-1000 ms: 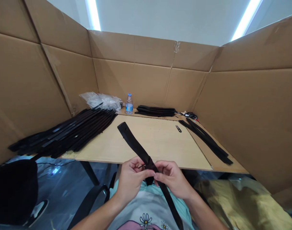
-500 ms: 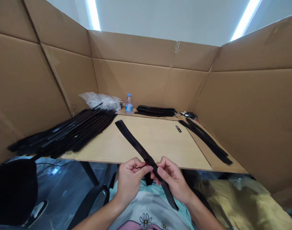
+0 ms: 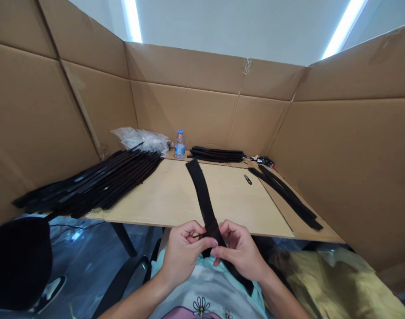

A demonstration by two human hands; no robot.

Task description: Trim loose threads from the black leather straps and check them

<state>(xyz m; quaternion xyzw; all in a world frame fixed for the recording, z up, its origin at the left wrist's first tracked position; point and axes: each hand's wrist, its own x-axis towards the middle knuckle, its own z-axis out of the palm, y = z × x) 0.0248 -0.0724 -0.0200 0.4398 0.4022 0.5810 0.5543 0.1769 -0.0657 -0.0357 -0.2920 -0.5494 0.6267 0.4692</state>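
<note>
A long black strap (image 3: 201, 192) runs from my lap up over the front edge of the wooden table (image 3: 169, 199). My left hand (image 3: 184, 254) pinches it from the left, fingers closed on the strap. From the right, my right hand (image 3: 240, 252) grips the same spot, and the strap's lower end passes under this hand toward my lap. Both hands meet just in front of the table edge, above my light shirt.
A large pile of black straps (image 3: 92, 184) lies on the table's left. A smaller stack (image 3: 217, 153) sits at the back, more straps (image 3: 285, 192) along the right. A water bottle (image 3: 179, 145), a plastic bag (image 3: 142, 139) and small snips (image 3: 248, 179) lie there. Cardboard walls (image 3: 341, 159) surround the table.
The strap's far end swung from pointing left-back to pointing nearly straight back across the table. Both hands stayed at the table's front edge, still gripping it.
</note>
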